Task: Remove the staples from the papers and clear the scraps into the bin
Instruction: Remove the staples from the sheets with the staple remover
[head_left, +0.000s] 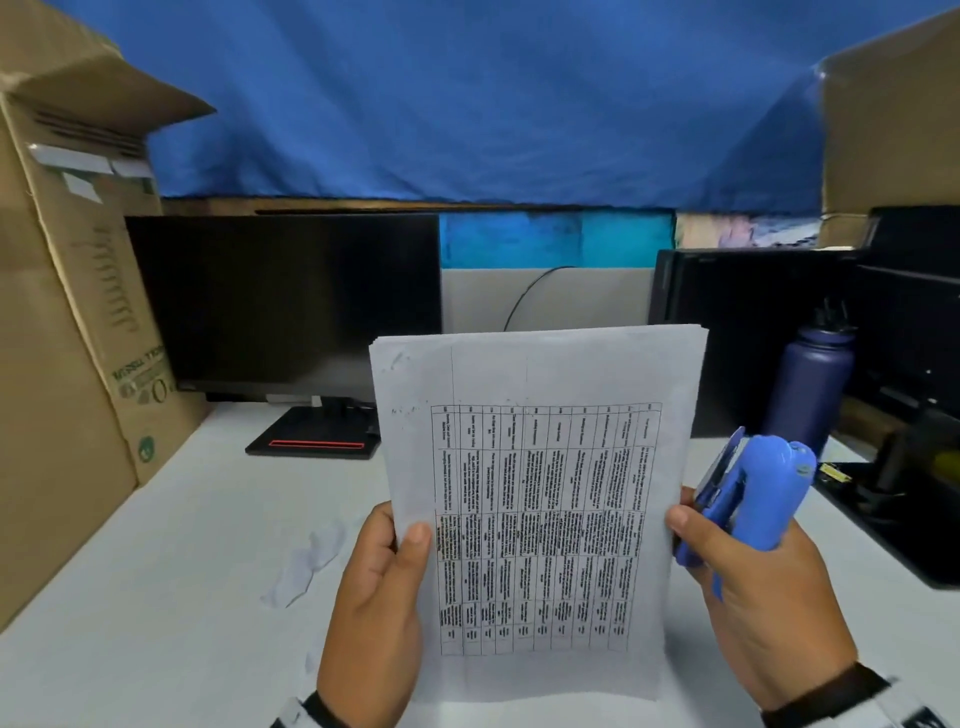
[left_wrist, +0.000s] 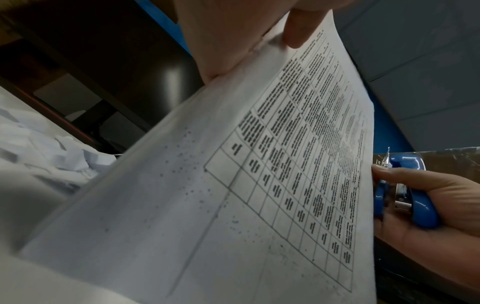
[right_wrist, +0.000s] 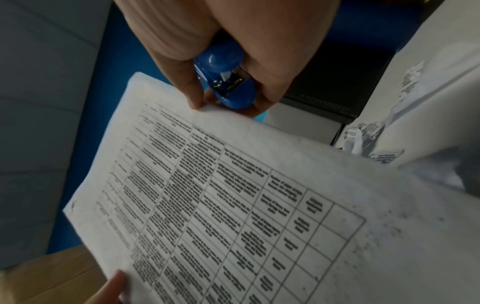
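Blue cloth (head_left: 467, 93) fills the upper part of the head view, hanging behind a white desk (head_left: 171, 545) that runs across the lower half. At the left edge of the frame stands a tall cardboard box (head_left: 62, 322), and just to its right a dark monitor (head_left: 285, 301) on a black stand. At the right, a purple bottle (head_left: 810, 384) stands in front of black equipment.

In the centre of the frame a stack of papers (head_left: 540, 509), its top sheet printed with a table, is held upright above the desk between both hands. The left hand (head_left: 374, 613) grips the stack's lower left edge: the thumb lies flat on the front sheet and the other fingers are hidden behind it. The right hand (head_left: 753, 587) meets the stack at its right edge, with the thumb tip against the front sheet. That same hand holds a blue stapler (head_left: 748, 493), which lies across the palm with its fingers curled round it and its far end pointing up and away, just beside the papers' right edge. In the right wrist view the metal parts of the stapler (right_wrist: 228, 82) show between the thumb and the curled fingers.

Crumpled paper scraps (head_left: 311, 561) lie on the desk at lower left of centre, near the left hand but apart from it. In the left wrist view the scraps (left_wrist: 52, 152) form a loose heap at the left edge.
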